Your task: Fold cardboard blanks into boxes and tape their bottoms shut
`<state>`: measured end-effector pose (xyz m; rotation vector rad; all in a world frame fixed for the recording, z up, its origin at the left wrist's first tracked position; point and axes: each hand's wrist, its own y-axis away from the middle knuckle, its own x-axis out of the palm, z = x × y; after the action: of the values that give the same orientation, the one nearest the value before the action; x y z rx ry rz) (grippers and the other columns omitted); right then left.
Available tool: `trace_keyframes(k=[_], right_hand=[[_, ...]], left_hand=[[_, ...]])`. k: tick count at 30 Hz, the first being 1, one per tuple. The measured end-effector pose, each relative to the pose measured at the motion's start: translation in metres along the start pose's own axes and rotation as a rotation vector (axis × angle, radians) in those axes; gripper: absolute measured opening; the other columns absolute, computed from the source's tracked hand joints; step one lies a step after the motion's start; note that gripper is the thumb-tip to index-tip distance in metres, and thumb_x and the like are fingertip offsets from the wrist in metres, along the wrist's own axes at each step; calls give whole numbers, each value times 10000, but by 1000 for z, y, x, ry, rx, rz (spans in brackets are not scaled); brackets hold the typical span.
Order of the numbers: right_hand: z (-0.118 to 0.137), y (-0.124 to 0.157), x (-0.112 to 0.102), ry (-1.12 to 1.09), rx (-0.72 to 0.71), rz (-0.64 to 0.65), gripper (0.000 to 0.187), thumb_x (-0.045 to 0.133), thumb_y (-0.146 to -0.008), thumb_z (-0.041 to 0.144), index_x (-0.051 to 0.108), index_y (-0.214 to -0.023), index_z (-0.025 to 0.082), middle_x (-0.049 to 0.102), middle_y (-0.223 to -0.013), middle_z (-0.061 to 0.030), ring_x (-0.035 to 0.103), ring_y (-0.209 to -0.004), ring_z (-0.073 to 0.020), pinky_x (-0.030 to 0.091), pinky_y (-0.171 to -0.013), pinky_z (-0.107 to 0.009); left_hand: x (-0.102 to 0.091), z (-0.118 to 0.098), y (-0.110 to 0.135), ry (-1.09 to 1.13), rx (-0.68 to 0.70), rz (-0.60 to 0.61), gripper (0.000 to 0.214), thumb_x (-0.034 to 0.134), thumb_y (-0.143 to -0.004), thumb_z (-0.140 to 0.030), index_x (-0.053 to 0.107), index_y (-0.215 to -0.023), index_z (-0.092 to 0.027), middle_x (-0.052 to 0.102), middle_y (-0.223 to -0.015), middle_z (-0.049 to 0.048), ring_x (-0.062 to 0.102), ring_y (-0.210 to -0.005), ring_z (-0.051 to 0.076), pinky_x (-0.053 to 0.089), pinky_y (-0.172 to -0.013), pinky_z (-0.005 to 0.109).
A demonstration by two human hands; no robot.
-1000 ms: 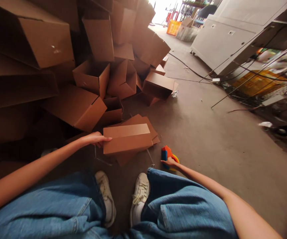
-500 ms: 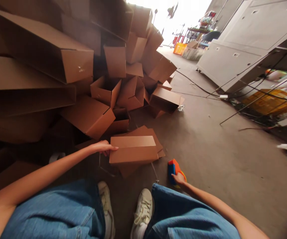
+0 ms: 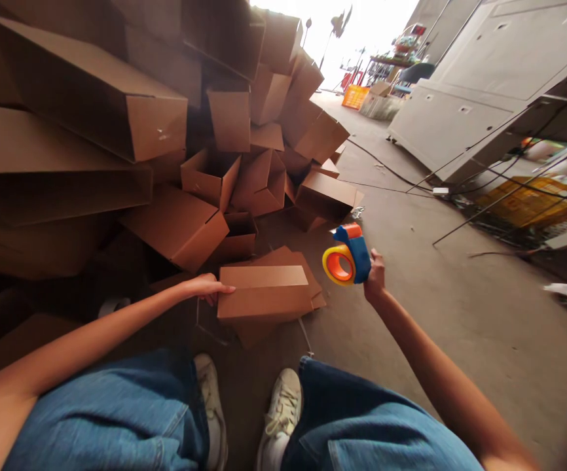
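A closed brown cardboard box (image 3: 264, 296) with a paler strip on top rests on flattened cardboard (image 3: 315, 288) in front of my feet. My left hand (image 3: 209, 288) grips its left end, thumb on top and the other fingers partly hidden at the side. Raised off the floor, to the right of the box, is a blue and orange tape dispenser (image 3: 359, 255) with a yellow-edged roll on it. My right hand (image 3: 376, 276) is closed around the dispenser's handle, with the roll facing left toward the box.
Open cardboard boxes (image 3: 209, 176) are heaped high at the left and ahead. On the right stand a large pale metal cabinet (image 3: 460, 111) and a yellow crate (image 3: 533, 199), with cables (image 3: 391, 163) across the floor. A roll-like white object (image 3: 114, 306) lies behind my left forearm.
My right hand has lifted the tape dispenser from low beside my right leg, moving it up and forward and turning it upright. My left hand stays on the box.
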<state>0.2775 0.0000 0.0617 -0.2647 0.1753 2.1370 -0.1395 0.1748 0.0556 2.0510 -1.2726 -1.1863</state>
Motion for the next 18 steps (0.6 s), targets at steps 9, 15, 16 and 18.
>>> trace_keyframes(k=[9,15,16,18], right_hand=[[76,83,85,-123,390,566,572,418,-898,717,599,-755,193,630,-614,-29,569,-540,-159,506,-589,-277],[78,94,112,-38,152,597,656,549,-700,859,492,-592,214,468,-498,33,423,-488,-121,371,-506,-258],[79,94,116,-28,121,601,676,547,-674,880,483,-579,214,440,-493,40,394,-486,-112,342,-498,-256],[79,95,124,-13,96,624,696,533,-650,901,466,-562,214,395,-494,48,350,-491,-100,298,-491,-253]], left_hand=[[2,6,-6,13,8,-28,795,618,-435,-932,655,-617,-158,765,-841,180,725,-791,291,402,-555,286],[4,13,-15,30,16,-46,762,644,-452,-903,661,-637,-164,756,-785,162,722,-779,294,454,-570,301],[5,13,-16,30,15,-52,759,646,-458,-899,659,-647,-164,755,-783,161,723,-775,295,464,-575,303],[6,13,-16,34,18,-63,763,648,-468,-895,657,-674,-161,758,-800,161,726,-769,293,483,-587,304]])
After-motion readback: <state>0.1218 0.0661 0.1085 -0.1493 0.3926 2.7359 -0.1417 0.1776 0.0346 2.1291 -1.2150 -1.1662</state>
